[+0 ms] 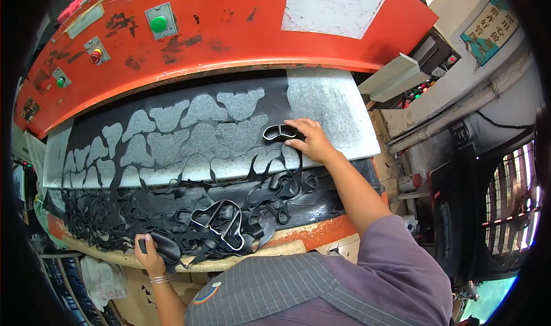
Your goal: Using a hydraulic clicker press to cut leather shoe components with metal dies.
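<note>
My right hand (310, 140) grips one end of a small curved metal cutting die (279, 125), which is over a black sheet (276, 102) on the white cutting board. Rows of shaped cut-outs run through that sheet, with the board showing through. At the lower left, my left hand (150, 258) is closed round curved black cut pieces (166, 247); how many is unclear. Between my hands a larger cutting die (240, 241) with inner bars lies on tangled black scraps (109, 217). Its outline has several lobes.
Beyond the board (330, 105) stands the orange-red beam (241, 33) of a press, with a green button (158, 24) and a red knob (95, 56). A control box (427, 56) juts out at right. The near edge is a worn wooden ledge (281, 250).
</note>
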